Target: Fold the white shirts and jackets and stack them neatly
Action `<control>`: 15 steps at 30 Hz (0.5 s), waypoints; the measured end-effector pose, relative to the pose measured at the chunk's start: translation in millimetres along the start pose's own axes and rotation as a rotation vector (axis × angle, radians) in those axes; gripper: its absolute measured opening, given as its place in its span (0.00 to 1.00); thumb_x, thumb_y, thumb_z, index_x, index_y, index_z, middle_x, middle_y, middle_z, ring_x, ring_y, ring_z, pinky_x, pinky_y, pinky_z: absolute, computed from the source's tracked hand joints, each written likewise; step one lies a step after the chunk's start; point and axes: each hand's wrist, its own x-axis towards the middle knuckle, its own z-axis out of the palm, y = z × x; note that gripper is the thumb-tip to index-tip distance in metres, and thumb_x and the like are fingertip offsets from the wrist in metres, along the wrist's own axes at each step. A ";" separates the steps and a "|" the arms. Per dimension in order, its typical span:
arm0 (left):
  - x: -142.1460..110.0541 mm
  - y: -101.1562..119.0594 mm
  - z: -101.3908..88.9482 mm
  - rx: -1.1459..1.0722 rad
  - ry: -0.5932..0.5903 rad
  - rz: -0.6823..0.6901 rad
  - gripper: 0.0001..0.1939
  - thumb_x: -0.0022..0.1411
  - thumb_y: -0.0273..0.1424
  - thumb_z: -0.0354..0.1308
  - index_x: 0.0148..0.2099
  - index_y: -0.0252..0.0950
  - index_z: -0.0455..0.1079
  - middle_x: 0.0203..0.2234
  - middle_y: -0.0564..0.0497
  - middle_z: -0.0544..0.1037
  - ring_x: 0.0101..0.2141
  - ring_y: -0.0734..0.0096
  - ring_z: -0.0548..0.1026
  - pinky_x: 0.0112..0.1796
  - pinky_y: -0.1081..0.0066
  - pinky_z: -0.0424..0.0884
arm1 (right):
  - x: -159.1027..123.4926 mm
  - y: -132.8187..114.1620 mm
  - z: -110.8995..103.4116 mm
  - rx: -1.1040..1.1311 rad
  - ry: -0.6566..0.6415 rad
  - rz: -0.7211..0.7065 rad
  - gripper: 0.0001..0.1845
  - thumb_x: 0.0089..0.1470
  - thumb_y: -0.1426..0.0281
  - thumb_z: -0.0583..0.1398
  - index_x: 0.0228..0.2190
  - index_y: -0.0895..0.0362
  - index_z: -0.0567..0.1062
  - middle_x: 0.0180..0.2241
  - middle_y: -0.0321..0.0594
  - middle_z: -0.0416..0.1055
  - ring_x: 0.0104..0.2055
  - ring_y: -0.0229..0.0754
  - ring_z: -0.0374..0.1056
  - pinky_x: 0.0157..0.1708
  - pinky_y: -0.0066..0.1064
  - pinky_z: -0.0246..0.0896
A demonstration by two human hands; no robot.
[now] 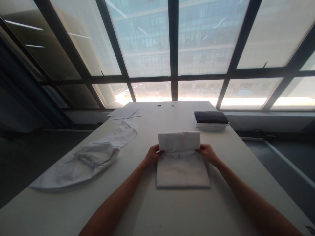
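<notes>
A white garment (182, 170) lies partly folded on the table (152, 209) straight in front of me. Its far part is lifted and turned back toward me as a flap (179, 141). My left hand (154, 154) pinches the flap's left edge. My right hand (207, 152) pinches its right edge. Both hands are closed on the cloth, one at each side, about level with each other.
A crumpled white garment (86, 160) sprawls over the table's left side. A stack of folded clothes with a dark piece on top (211, 120) sits at the far right. Loose paper sheets (126, 113) lie at the far left. Large windows rise behind the table.
</notes>
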 end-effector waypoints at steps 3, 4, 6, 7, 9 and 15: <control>-9.9 1.7 -5.6 0.155 -0.018 0.054 0.14 0.55 0.40 0.66 0.37 0.34 0.81 0.37 0.45 0.84 0.43 0.51 0.80 0.49 0.53 0.73 | -15.7 3.8 -0.7 -0.055 0.032 -0.031 0.16 0.45 0.58 0.67 0.30 0.58 0.83 0.31 0.40 0.81 0.35 0.51 0.75 0.38 0.40 0.70; -13.3 1.8 -8.0 0.177 -0.034 0.065 0.14 0.56 0.40 0.65 0.37 0.34 0.82 0.36 0.45 0.84 0.42 0.51 0.80 0.48 0.53 0.74 | -21.6 3.8 -1.0 -0.078 0.032 -0.036 0.16 0.46 0.58 0.67 0.31 0.58 0.84 0.31 0.40 0.81 0.36 0.51 0.76 0.38 0.39 0.71; -19.9 1.4 -12.5 0.196 -0.066 0.089 0.15 0.58 0.40 0.64 0.38 0.34 0.82 0.36 0.45 0.84 0.42 0.52 0.81 0.46 0.55 0.75 | -33.5 1.9 -1.8 -0.140 0.023 -0.068 0.17 0.48 0.58 0.66 0.34 0.57 0.84 0.34 0.43 0.81 0.38 0.51 0.76 0.39 0.40 0.71; -22.9 1.1 -14.4 0.211 -0.087 0.112 0.15 0.59 0.41 0.64 0.39 0.34 0.82 0.37 0.44 0.84 0.43 0.53 0.80 0.47 0.56 0.75 | -39.2 0.3 -2.4 -0.182 0.012 -0.103 0.16 0.50 0.58 0.65 0.35 0.56 0.84 0.36 0.44 0.81 0.41 0.52 0.76 0.42 0.41 0.71; -28.6 1.4 -17.3 0.255 -0.135 0.205 0.16 0.62 0.41 0.63 0.43 0.36 0.82 0.40 0.42 0.84 0.47 0.53 0.79 0.50 0.56 0.73 | -48.8 -2.4 -3.9 -0.273 -0.027 -0.204 0.16 0.51 0.57 0.66 0.37 0.54 0.84 0.42 0.48 0.80 0.49 0.54 0.73 0.50 0.46 0.68; -48.1 11.2 -19.9 0.345 -0.284 0.522 0.28 0.62 0.48 0.64 0.59 0.41 0.74 0.54 0.38 0.77 0.59 0.52 0.69 0.57 0.51 0.67 | -60.6 0.8 -6.8 -0.430 -0.044 -0.370 0.16 0.60 0.54 0.61 0.37 0.50 0.84 0.48 0.48 0.78 0.55 0.52 0.70 0.54 0.50 0.66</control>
